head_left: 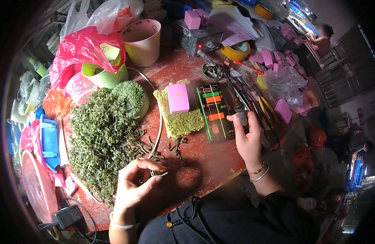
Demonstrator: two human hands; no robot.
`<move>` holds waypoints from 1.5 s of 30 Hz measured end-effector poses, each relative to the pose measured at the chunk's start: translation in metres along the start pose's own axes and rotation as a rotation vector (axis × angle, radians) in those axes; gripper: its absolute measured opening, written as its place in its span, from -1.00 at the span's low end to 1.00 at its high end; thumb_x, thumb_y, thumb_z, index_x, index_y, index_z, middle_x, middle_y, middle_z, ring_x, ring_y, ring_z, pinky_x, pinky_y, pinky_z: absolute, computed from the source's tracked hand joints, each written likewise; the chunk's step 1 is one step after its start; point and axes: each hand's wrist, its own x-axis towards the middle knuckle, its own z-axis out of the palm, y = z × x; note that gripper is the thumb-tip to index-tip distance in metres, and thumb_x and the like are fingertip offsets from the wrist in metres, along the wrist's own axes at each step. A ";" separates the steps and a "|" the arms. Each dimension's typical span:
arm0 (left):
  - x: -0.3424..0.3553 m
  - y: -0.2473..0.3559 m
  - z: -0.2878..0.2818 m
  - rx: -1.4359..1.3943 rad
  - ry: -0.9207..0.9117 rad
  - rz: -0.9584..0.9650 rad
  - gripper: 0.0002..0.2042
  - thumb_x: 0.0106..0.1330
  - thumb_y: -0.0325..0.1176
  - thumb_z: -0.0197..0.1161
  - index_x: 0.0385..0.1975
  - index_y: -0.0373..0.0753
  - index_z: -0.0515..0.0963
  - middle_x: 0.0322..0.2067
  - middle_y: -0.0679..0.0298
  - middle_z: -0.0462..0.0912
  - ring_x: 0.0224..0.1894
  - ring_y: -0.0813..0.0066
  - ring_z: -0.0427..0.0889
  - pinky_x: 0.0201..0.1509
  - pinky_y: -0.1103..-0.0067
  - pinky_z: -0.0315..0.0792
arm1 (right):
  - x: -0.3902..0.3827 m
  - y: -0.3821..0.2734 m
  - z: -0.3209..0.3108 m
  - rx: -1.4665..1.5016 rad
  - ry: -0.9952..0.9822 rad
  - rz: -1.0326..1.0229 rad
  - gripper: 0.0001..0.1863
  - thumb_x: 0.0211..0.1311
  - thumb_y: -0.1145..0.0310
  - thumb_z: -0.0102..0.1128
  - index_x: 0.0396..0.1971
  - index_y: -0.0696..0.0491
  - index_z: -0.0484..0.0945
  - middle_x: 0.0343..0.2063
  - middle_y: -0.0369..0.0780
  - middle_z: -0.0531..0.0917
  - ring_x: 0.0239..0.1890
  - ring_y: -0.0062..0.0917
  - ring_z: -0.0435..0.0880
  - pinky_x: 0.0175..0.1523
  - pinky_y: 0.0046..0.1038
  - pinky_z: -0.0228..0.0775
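Observation:
My left hand [134,185] pinches a small green bracket-like piece [158,173] between thumb and forefinger, above the near edge of the red worktable [220,162]. To its left rises a big heap of similar small dark-green pieces [102,142]; a few lie scattered just beyond the fingertips. My right hand [250,140] is closed round the grey handle of a soldering iron [240,115], whose dark tip points away from me. Beside it lies a phone [215,112] with a lit, cracked-looking screen. A pink block [178,98] rests on a yellow-green, rough-textured pad [185,125] between my hands.
Beyond the heap stand a light-green bucket [108,77] with pink plastic and a white bucket [142,44]. A round green textured pad [130,97] touches the heap. Yellow tape [236,52], a grey box [195,38], tools and pink blocks crowd the back right. A cable crosses the table.

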 end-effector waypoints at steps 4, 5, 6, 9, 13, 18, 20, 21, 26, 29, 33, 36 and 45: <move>0.001 -0.001 0.000 0.014 0.003 0.006 -0.81 0.15 -0.57 0.38 -0.23 -0.26 0.62 -0.22 0.30 0.74 -0.45 0.81 0.41 -0.38 0.76 0.25 | 0.001 -0.001 -0.001 0.017 -0.007 0.050 -0.84 0.43 0.39 0.14 -0.25 0.19 0.48 -0.32 -0.12 0.75 -0.28 -0.35 0.75 -0.20 -0.40 0.49; 0.001 -0.001 0.000 0.014 0.003 0.006 -0.81 0.15 -0.57 0.38 -0.23 -0.26 0.62 -0.22 0.30 0.74 -0.45 0.81 0.41 -0.38 0.76 0.25 | 0.001 -0.001 -0.001 0.014 -0.010 0.047 -0.84 0.43 0.39 0.14 -0.25 0.19 0.48 -0.32 -0.12 0.75 -0.28 -0.36 0.75 -0.20 -0.40 0.49; 0.001 -0.001 0.000 0.023 0.003 0.006 -0.81 0.15 -0.57 0.38 -0.23 -0.26 0.62 -0.22 0.30 0.74 -0.45 0.81 0.41 -0.38 0.76 0.25 | 0.001 0.000 -0.002 0.014 -0.010 0.047 -0.84 0.43 0.39 0.14 -0.25 0.19 0.48 -0.32 -0.12 0.75 -0.28 -0.36 0.75 -0.20 -0.40 0.49; 0.001 -0.001 0.000 0.026 0.002 0.004 -0.81 0.15 -0.56 0.39 -0.24 -0.26 0.62 -0.22 0.30 0.74 -0.45 0.81 0.41 -0.38 0.76 0.25 | 0.002 0.000 -0.002 0.004 -0.013 0.038 -0.84 0.43 0.39 0.14 -0.24 0.19 0.48 -0.32 -0.12 0.75 -0.28 -0.36 0.75 -0.19 -0.40 0.49; 0.001 0.001 0.001 0.015 0.006 -0.008 -0.81 0.15 -0.56 0.39 -0.23 -0.26 0.62 -0.22 0.30 0.74 -0.46 0.81 0.40 -0.38 0.77 0.24 | 0.002 -0.001 -0.002 0.013 -0.004 0.034 -0.84 0.42 0.39 0.15 -0.24 0.19 0.48 -0.33 -0.12 0.75 -0.28 -0.36 0.74 -0.19 -0.39 0.49; 0.000 0.002 0.000 0.010 0.005 -0.022 -0.81 0.16 -0.55 0.39 -0.23 -0.27 0.62 -0.22 0.31 0.74 -0.46 0.83 0.38 -0.39 0.77 0.24 | 0.002 0.000 -0.002 0.015 -0.003 0.028 -0.84 0.42 0.39 0.15 -0.24 0.19 0.48 -0.32 -0.12 0.75 -0.29 -0.36 0.74 -0.19 -0.40 0.49; 0.000 0.001 0.000 0.008 0.007 -0.022 -0.81 0.16 -0.56 0.39 -0.23 -0.27 0.62 -0.23 0.32 0.74 -0.47 0.83 0.38 -0.39 0.77 0.24 | 0.002 -0.001 -0.001 0.015 0.002 0.036 -0.84 0.42 0.39 0.15 -0.24 0.19 0.48 -0.33 -0.13 0.75 -0.29 -0.36 0.74 -0.20 -0.40 0.49; -0.001 0.001 -0.001 0.012 0.004 -0.021 -0.81 0.16 -0.56 0.39 -0.23 -0.27 0.62 -0.23 0.32 0.74 -0.46 0.83 0.39 -0.38 0.77 0.24 | 0.002 -0.001 -0.001 0.016 0.001 0.036 -0.84 0.42 0.39 0.15 -0.24 0.19 0.48 -0.33 -0.13 0.75 -0.29 -0.36 0.74 -0.20 -0.40 0.49; 0.000 0.002 0.000 0.016 0.001 -0.012 -0.81 0.16 -0.57 0.38 -0.23 -0.27 0.62 -0.22 0.31 0.73 -0.44 0.82 0.43 -0.37 0.77 0.26 | 0.001 0.000 -0.001 0.018 -0.007 0.042 -0.85 0.42 0.40 0.15 -0.24 0.19 0.48 -0.33 -0.13 0.75 -0.28 -0.39 0.74 -0.20 -0.41 0.49; 0.000 0.001 0.000 0.007 0.003 -0.004 -0.81 0.16 -0.57 0.38 -0.23 -0.28 0.62 -0.22 0.30 0.73 -0.40 0.80 0.46 -0.37 0.77 0.27 | 0.001 0.001 0.000 0.029 -0.006 0.048 -0.85 0.43 0.40 0.14 -0.23 0.18 0.47 -0.32 -0.13 0.75 -0.28 -0.40 0.74 -0.19 -0.41 0.49; 0.000 0.002 -0.001 0.015 -0.005 -0.010 -0.81 0.16 -0.58 0.38 -0.22 -0.28 0.62 -0.21 0.29 0.73 -0.38 0.79 0.49 -0.35 0.76 0.27 | 0.001 -0.002 0.001 0.027 -0.004 0.061 -0.85 0.43 0.40 0.14 -0.23 0.18 0.47 -0.32 -0.13 0.75 -0.27 -0.41 0.74 -0.18 -0.42 0.49; 0.000 0.002 -0.001 0.011 -0.009 -0.004 -0.81 0.17 -0.58 0.37 -0.22 -0.28 0.62 -0.22 0.29 0.73 -0.37 0.79 0.50 -0.35 0.76 0.27 | 0.001 -0.004 0.001 0.036 0.013 0.103 -0.83 0.45 0.39 0.13 -0.28 0.19 0.52 -0.34 -0.16 0.76 -0.26 -0.55 0.73 -0.10 -0.49 0.49; 0.000 0.002 -0.001 0.006 -0.010 -0.004 -0.81 0.17 -0.59 0.38 -0.22 -0.29 0.61 -0.21 0.28 0.73 -0.34 0.77 0.52 -0.33 0.76 0.29 | 0.000 0.003 0.001 0.025 0.004 0.066 -0.85 0.43 0.39 0.15 -0.20 0.17 0.48 -0.32 -0.15 0.75 -0.25 -0.44 0.75 -0.18 -0.44 0.49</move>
